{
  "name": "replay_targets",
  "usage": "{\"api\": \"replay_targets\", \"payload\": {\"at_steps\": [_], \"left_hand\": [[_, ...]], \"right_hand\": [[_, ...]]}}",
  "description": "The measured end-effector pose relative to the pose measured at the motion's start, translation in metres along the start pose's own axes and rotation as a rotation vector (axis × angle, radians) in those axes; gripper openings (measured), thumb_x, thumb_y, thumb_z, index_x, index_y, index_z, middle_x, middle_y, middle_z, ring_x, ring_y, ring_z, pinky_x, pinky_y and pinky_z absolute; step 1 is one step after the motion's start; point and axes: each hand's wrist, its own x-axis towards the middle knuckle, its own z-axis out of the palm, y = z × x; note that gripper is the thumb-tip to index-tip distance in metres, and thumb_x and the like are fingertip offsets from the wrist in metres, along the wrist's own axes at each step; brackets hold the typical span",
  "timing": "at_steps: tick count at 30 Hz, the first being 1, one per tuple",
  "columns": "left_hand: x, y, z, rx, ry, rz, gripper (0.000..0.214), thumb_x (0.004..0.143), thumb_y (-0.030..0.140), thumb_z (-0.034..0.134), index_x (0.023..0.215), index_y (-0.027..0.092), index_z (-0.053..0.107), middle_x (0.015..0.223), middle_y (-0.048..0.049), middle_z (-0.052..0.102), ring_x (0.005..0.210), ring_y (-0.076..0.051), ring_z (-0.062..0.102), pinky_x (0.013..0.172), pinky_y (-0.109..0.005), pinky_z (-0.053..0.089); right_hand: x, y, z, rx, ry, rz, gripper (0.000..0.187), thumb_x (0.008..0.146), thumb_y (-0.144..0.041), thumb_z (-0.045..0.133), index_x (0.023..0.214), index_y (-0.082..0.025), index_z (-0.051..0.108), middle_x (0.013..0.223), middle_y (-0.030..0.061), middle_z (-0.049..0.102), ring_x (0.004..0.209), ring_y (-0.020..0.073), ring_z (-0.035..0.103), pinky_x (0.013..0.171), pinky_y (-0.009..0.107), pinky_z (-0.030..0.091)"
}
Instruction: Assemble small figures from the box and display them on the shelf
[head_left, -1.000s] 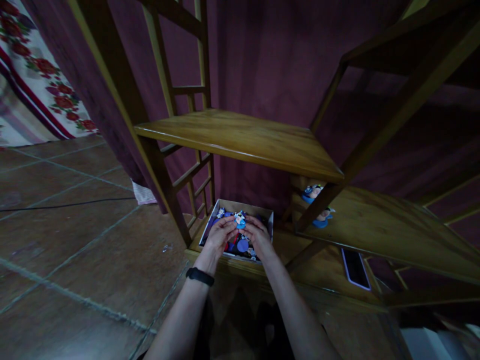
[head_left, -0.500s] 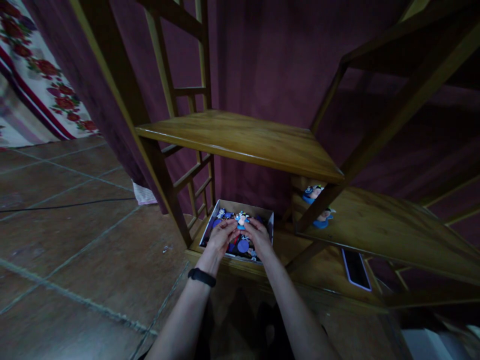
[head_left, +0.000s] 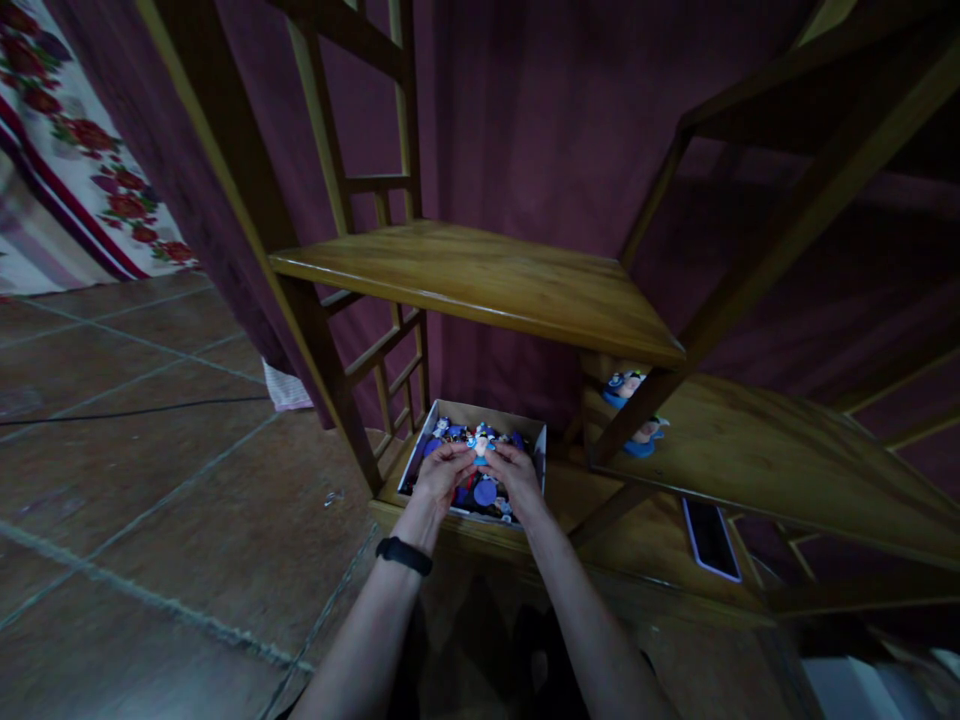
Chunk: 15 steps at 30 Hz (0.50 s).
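Observation:
Between my two hands is a small figurine (head_left: 481,444) with a blue base and a light-coloured body. My left hand (head_left: 444,474) pinches it from the left side, and my right hand (head_left: 516,474) has its fingers on the right side. Both hands are above an open white cardboard box (head_left: 542,455) that holds several more figurines (head_left: 486,492) with purple and dark parts. Part of the box's contents is hidden under my hands. A black band (head_left: 405,554) is around my left wrist.
The box stands on the low board of a wooden shelf unit (head_left: 480,270). Two blue-based figurines (head_left: 643,438) stand on a shelf to the right, partly behind a post. A phone (head_left: 711,538) lies on the lower board. A purple curtain (head_left: 525,120) hangs behind.
The figurine has turned slightly more upright between my fingers, showing more of its front. My right-hand fingers have shifted a little lower. Everything else stays in place.

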Motion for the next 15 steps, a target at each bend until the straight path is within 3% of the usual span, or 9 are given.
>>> {"api": "replay_targets", "payload": {"at_steps": [15], "left_hand": [[0.0007, 0.0039, -0.0023, -0.007, -0.049, -0.094, 0.010, 0.072, 0.002, 0.063, 0.073, 0.012, 0.061, 0.063, -0.0022, 0.064, 0.055, -0.009, 0.062, 0.057, -0.018, 0.055]], "right_hand": [[0.0043, 0.0001, -0.0046, 0.042, -0.032, 0.066, 0.039, 0.056, -0.040, 0.077, 0.085, -0.015, 0.068, 0.085, 0.0047, 0.069, 0.075, 0.0174, 0.065, 0.072, 0.034, 0.054]]}}
